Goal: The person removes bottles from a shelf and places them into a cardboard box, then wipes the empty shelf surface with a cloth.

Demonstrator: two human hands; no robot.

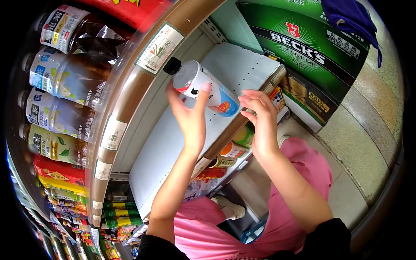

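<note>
My left hand [191,118] is closed around a drink bottle [222,99] with a black cap and a white and blue label showing a cut citrus fruit. The bottle is tilted over a white shelf [158,151], its cap toward the upper left. Near the bottle's base is my right hand [263,123], its fingers apart and slightly bent. Whether those fingertips touch the bottle I cannot tell; nothing is held in that hand.
Several drink bottles [56,110] line the shelf at left, behind a brown rail with price tags [160,47]. Green beer cartons [299,41] stand at upper right, with a dark blue cloth [353,19] on top. Packaged goods [234,149] sit on a lower shelf.
</note>
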